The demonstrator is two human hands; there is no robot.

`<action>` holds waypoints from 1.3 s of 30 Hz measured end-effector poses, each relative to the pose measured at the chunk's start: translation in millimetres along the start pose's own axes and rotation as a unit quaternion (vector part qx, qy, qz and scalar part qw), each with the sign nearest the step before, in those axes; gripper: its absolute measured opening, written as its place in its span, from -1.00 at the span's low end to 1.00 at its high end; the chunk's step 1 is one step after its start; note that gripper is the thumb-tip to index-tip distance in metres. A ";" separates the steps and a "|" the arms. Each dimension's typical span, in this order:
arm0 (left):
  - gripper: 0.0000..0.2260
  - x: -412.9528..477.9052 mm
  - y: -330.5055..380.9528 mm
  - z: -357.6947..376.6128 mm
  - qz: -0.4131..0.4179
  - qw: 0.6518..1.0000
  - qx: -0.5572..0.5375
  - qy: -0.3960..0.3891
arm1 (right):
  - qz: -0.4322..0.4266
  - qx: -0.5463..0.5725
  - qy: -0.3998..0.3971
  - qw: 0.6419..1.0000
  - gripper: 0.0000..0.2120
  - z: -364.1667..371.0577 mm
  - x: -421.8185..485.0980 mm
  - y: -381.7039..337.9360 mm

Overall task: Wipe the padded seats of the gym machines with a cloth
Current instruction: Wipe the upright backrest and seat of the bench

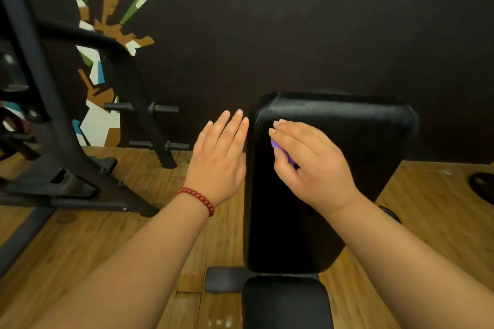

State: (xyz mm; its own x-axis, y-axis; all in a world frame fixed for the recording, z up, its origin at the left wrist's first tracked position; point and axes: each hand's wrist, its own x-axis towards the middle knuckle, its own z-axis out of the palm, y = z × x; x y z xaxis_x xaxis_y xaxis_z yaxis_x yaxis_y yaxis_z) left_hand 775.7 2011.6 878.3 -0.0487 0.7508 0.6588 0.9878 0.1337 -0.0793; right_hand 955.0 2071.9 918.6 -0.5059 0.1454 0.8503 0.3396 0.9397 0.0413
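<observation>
A black padded backrest [347, 147] of a gym bench stands tilted up in the middle of the view, with the black seat pad [286, 302] below it. My right hand [310, 163] lies on the backrest's upper left part and holds a small purple cloth [282, 151] under its fingers; only a corner of the cloth shows. My left hand [222, 155], with a red bead bracelet on the wrist, hovers flat with straight fingers just left of the backrest's edge, holding nothing.
A black steel rack frame [66, 128] with weight pegs stands at the left on the wooden floor [107, 235]. A dark wall with a coloured mural rises behind. A dark weight plate [481, 184] lies at the right edge.
</observation>
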 end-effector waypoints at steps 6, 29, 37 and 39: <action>-0.40 15.9 -8.9 -20.6 -0.008 0.999 -0.036 0.028 | -0.009 -0.038 -0.037 0.999 -0.69 -7.2 53.8 2.9; -0.59 72.6 -17.3 -53.6 -0.049 0.932 -0.358 -0.031 | 0.134 0.036 -0.156 0.978 -0.50 -0.7 81.0 38.3; -0.58 117.3 16.8 -51.7 -0.104 0.892 -0.422 -0.121 | 0.271 0.137 0.041 0.952 -0.49 6.7 67.1 58.8; -0.56 118.1 20.6 -49.0 -0.109 0.898 -0.409 -0.122 | 0.276 0.141 0.052 0.949 -0.49 8.0 66.9 60.0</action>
State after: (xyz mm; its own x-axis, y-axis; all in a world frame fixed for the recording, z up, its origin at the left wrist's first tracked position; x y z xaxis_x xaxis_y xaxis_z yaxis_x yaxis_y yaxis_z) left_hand 797.6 2071.3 991.1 -0.1864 0.8971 0.4005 0.7233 -0.1506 0.6739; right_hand 935.1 2140.5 973.7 -0.2259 0.6228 0.7491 0.2977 0.7763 -0.5557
